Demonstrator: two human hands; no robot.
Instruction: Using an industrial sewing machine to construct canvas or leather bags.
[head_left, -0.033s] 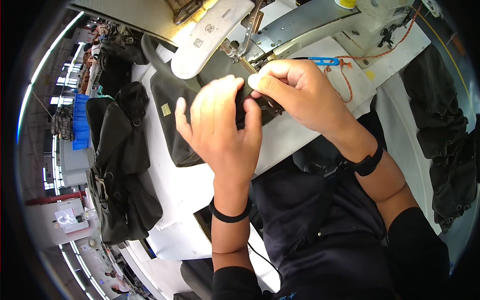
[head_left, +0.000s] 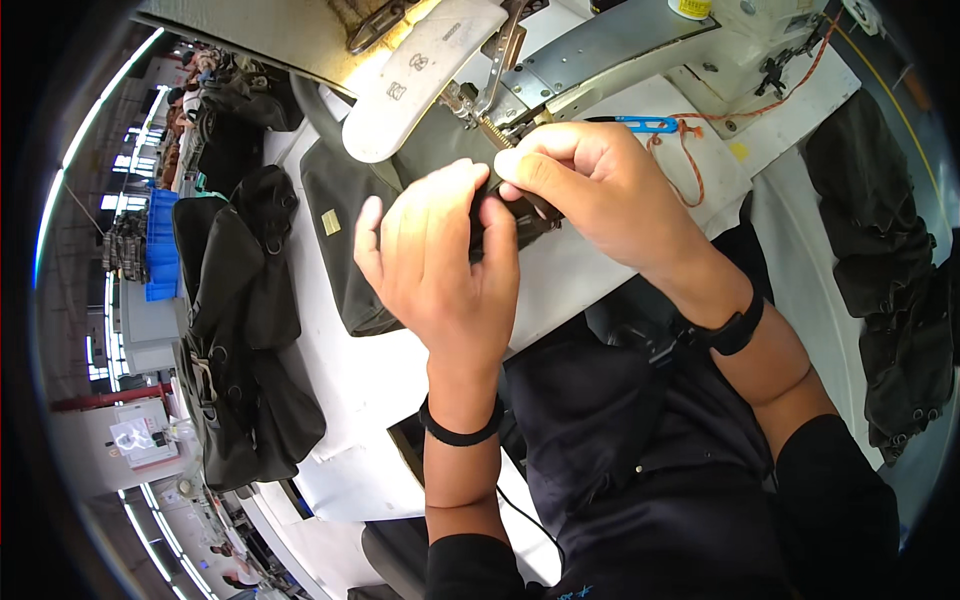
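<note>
A dark olive fabric bag piece (head_left: 350, 285) with a small pale label lies on the white table under the sewing machine (head_left: 430, 70). My left hand (head_left: 435, 260) rests over it, thumb and forefinger closed on a fold of the fabric, little finger standing out. Close beside it, my right hand (head_left: 610, 195) pinches the fabric's edge between thumb and forefinger, just in front of the presser foot and needle area. The fingers partly hide the edge they hold.
Blue thread snips (head_left: 655, 125) with an orange cord (head_left: 697, 178) lie right of the machine arm. Dark bags (head_left: 240, 290) are heaped at the left edge, near a blue bin (head_left: 161, 245). More dark pieces (head_left: 870, 240) hang at the right.
My left hand has shifted very slightly down, and the fabric at the fingers has tilted a little. My right hand keeps its pinch at almost the same spot.
</note>
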